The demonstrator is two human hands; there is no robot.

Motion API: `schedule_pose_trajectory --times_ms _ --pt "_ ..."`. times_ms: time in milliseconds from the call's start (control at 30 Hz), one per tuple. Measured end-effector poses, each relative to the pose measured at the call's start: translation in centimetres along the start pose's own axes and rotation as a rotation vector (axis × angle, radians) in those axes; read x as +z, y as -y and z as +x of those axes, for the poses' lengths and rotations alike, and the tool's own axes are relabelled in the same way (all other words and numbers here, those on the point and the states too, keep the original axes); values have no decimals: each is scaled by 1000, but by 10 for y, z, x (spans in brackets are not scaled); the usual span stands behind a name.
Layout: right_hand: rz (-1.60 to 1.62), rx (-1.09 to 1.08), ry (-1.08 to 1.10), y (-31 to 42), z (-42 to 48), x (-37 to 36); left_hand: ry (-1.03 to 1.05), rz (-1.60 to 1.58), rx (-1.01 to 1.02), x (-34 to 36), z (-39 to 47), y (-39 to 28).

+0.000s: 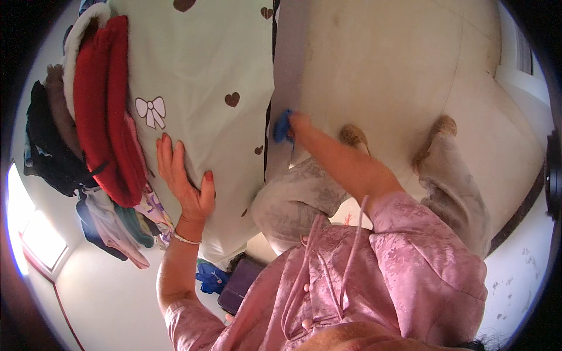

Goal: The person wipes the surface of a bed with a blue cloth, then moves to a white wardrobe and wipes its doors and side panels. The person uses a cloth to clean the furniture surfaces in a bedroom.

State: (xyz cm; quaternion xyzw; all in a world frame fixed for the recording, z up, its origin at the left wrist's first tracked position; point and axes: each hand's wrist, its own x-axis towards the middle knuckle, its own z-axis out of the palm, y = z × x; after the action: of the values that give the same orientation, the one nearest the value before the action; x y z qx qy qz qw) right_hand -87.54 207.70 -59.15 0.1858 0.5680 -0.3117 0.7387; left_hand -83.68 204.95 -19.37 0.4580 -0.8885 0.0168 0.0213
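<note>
My left hand (183,184) rests palm down on a pale bedsheet (197,66) printed with brown hearts and a white bow. Its fingers are spread and it holds nothing. A light bracelet (187,238) circles the left wrist. My right hand (299,125), slightly blurred, is shut on a blue cloth (283,127). This cloth is at the grey side panel (287,52) of the bed, below the sheet's edge. Part of the cloth is hidden by the hand.
Piled clothes line the bed's far left, including a red fleece garment (99,114) and a black garment (50,140). A purple case (243,283) and a blue bag (211,277) are near my left elbow. Brown slippers (352,135) stand on the beige floor (386,66).
</note>
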Motion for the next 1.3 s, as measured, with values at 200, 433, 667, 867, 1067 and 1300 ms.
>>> schedule_pose_trajectory --times_ms 200,433,667,867,1067,1300 --pt "98 -936 213 286 -37 24 -21 -48 -6 4 -4 7" --pt "480 -713 368 375 -124 -53 -34 -66 5 -4 0 0" --pt "127 -256 556 235 -178 -119 -129 -59 -10 -10 -6 -1" --pt "56 -435 405 256 -251 -146 -183 -43 -39 -13 -6 -5" --pt "53 -866 276 317 -354 -186 -244 -65 -29 -4 -13 -5" --pt "92 -1457 -32 391 -495 -249 -287 -62 -28 -7 -21 -8"
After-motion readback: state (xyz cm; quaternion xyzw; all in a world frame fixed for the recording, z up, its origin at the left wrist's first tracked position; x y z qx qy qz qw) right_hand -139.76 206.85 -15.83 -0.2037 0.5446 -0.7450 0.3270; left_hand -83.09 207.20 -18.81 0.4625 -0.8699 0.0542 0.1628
